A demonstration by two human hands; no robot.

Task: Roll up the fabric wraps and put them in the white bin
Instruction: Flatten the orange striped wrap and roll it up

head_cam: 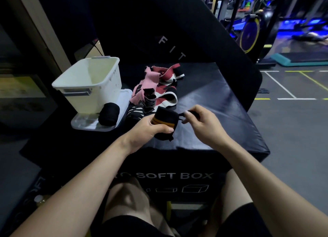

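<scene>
At the centre of the frame your left hand [152, 128] curls round a rolled black wrap with orange stripes [166, 125], thumb across its near side and fingers tucked behind it. Your right hand [202, 125], just to the right, pinches the wrap's thin black strap [182, 114] between thumb and fingertips; the strap runs taut from the roll to that pinch. Both hands hold the roll just above the black padded box [213, 98], near its front edge.

The white bin [92, 82] stands in the left middle of the frame on a flat white lid [92, 125], and what shows of its inside holds no wraps. A rolled black wrap [108, 114] lies on that lid, touching the bin's front corner. Just right of the lid lies a black wrap with white stripes [135, 111]. Behind it, above centre, is a loose heap of unrolled wraps [158, 87] in pink, dark red, white and black, lying beside the bin.

Across the upper right of the frame, well beyond the box, an exercise bike [250, 32] stands on a floor marked with white and yellow lines.
</scene>
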